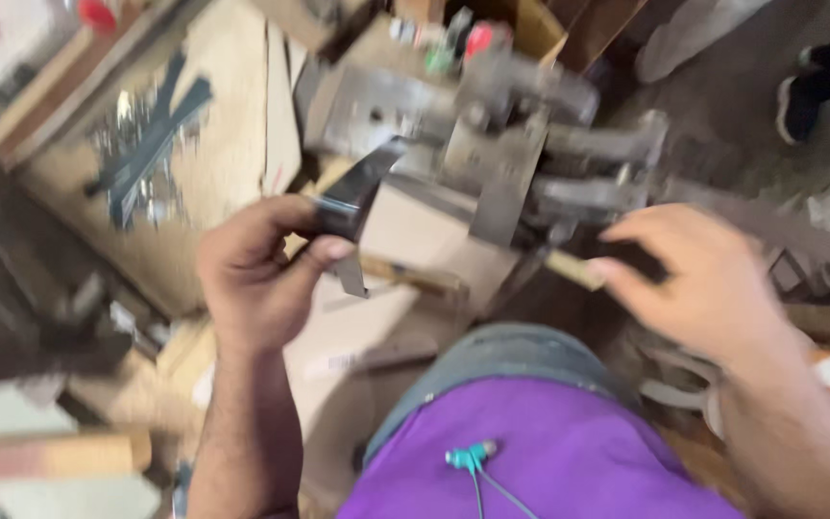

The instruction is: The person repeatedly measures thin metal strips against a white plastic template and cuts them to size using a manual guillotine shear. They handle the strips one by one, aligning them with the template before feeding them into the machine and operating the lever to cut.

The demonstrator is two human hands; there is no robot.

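Note:
My left hand (261, 274) pinches a flat dark metal strip (357, 197) between thumb and fingers; the strip slants up to the right toward a grey metal press machine (492, 135). My right hand (698, 279) is blurred with motion, its fingers curled over a dark lever handle (626, 258) with a wooden stub at the machine's lower right. How firm that hold is cannot be made out. A purple shirt and grey waistband fill the bottom centre.
A pile of dark metal strips and shiny parts (146, 144) lies on a cardboard-covered bench (232, 163) at upper left. Wooden boards (50, 452) lie at lower left. Another person's dark shoe (804, 96) shows at upper right.

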